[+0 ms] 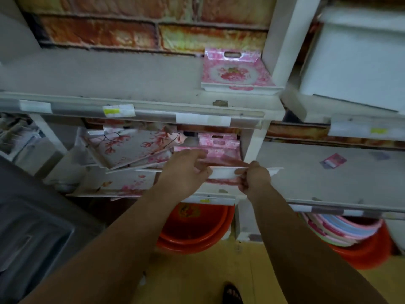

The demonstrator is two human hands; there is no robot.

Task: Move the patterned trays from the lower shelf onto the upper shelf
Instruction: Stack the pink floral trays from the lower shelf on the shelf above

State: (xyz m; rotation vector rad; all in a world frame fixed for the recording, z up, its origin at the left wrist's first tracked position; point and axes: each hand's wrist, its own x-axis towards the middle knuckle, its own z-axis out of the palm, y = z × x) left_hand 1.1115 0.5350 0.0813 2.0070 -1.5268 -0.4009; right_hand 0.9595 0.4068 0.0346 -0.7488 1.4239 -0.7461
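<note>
White shelving on brick-print wall: left hand [186, 170] and right hand [252, 178] grip pink floral tray [221, 173] leaving lower shelf [219, 199]; next, lift onto upper shelf [131, 84] beside stored tray [234, 73].

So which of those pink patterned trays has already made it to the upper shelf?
The pink rose tray lying alone at the upper shelf's right end; the other trays sit below.

pink floral trays [235, 72] glossy smooth plastic, shelves [140, 102] matt painted white, red basins [192, 231] shiny plastic, brick-print backing [131, 29]
</note>
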